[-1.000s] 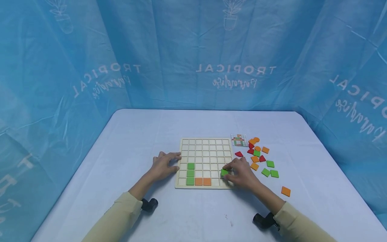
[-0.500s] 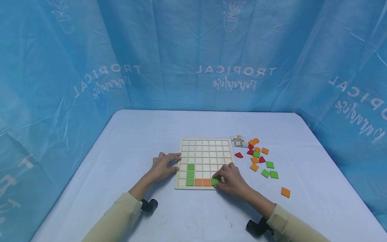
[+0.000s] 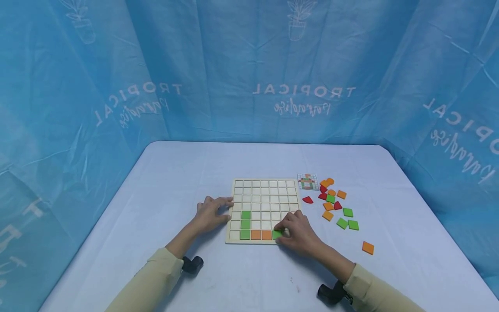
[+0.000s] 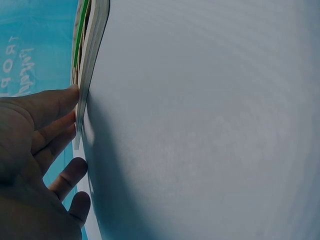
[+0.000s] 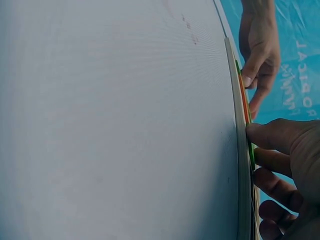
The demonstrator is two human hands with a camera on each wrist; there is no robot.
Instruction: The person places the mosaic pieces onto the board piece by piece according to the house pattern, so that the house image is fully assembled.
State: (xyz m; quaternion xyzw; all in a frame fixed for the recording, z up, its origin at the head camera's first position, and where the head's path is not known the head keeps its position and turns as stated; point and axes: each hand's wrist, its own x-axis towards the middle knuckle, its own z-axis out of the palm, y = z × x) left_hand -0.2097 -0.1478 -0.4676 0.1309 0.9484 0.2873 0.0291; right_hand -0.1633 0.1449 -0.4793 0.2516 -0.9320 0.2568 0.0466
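Five squares lie in the cells of the pale board, and a sixth is at the fingers of the right hand, so the filling looks to be at an early stage. The board lies flat on the white tabletop, in the middle of the near part. Three green squares form a column towards its left side, starting in the near row, and two orange squares carry on rightward from the nearest of them. Just right of these, the right hand pinches a green square between thumb and fingers at the next cell; whether it sits fully down cannot be told. The left hand has its thumb and fingers spread apart, touching the board's left edge and gripping no square. The far rows show bare cells, as do most others in view; the right hand hides a few at the near right. Off the board's far right corner lies a small card with a coloured pattern on a grid. Much seems left to use: four green squares, several orange pieces and some red pieces lie loose to the right, with one orange square apart, nearer the person.
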